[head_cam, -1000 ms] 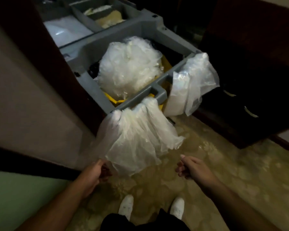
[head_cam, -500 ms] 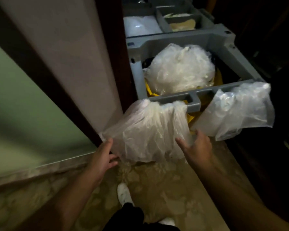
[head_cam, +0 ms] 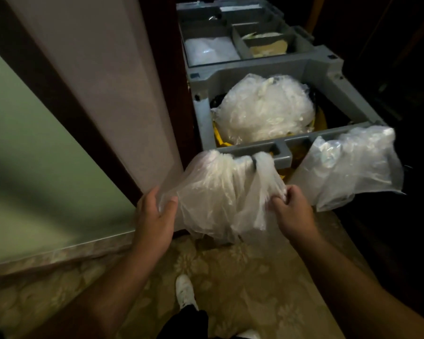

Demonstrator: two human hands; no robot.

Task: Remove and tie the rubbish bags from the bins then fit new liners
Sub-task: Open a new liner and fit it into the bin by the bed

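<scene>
dim, soft wide-angle view, right side lost in black shadow, bowed edges, slight blur

view: head, wide-angle | faces: forward and down | range: close over left hand (head_cam: 154,216), right hand (head_cam: 294,212), liner bundle (head_cam: 220,192) | far edge: grey cart (head_cam: 255,68)
</scene>
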